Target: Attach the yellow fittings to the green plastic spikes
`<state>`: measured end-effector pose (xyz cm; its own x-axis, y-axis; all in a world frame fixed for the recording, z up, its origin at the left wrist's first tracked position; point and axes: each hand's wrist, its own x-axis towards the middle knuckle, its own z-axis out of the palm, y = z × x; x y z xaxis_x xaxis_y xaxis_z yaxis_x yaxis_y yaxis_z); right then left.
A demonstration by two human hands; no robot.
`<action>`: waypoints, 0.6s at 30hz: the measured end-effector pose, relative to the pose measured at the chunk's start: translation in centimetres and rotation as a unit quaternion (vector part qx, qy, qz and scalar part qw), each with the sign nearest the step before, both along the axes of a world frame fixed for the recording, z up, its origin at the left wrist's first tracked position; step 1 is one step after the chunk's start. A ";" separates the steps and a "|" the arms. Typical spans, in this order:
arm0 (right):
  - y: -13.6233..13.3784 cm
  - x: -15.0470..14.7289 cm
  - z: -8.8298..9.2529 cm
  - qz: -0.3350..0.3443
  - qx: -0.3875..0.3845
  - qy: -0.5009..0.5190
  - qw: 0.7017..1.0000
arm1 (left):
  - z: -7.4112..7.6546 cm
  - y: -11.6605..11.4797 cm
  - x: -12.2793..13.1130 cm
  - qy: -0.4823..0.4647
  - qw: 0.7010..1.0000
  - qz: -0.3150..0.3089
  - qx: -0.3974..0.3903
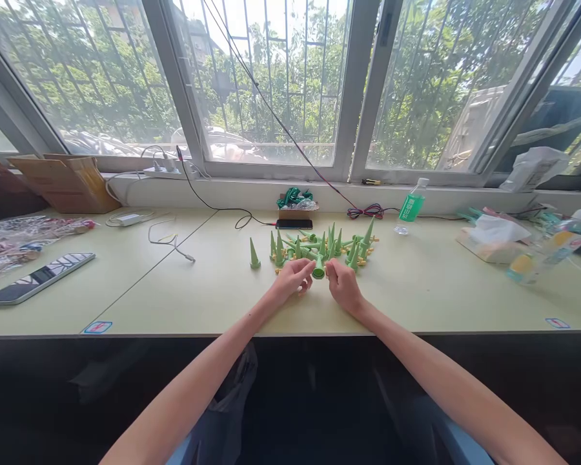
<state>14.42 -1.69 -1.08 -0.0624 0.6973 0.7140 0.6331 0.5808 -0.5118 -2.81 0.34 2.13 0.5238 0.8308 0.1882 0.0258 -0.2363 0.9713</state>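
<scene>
Between my hands, a green plastic watering spike (318,270) has its open round end turned toward me. My left hand (294,278) is closed, its thumb and fingers pinching the spike from the left. On the right side of the same spike, my right hand (343,284) is closed in a pinch; what lies between its fingertips is too small to make out. Just beyond the hands is a pile of similar green spikes (353,255), some upright and some lying down, with small yellow parts (363,262) among them. One spike (254,254) stands apart on the left.
Behind the pile are a dark phone (294,224) and a small box (297,210) with green material. A bottle (409,208) stands to the right, near a tissue box (491,239). Another phone (39,279) and a white cable (172,241) lie left on the table (174,310).
</scene>
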 end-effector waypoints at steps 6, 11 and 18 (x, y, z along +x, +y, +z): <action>0.1 0.0 -0.1 -0.012 -0.010 0.009 1.000 | -0.4 0.1 -0.1 0.011 0.998 0.026 0.063; 0.2 0.1 0.0 -0.011 -0.022 0.026 0.999 | -0.4 0.1 0.0 0.021 0.992 0.053 0.109; 0.4 0.1 0.1 0.005 -0.045 0.039 0.998 | -1.4 0.7 0.3 0.018 0.971 0.092 0.220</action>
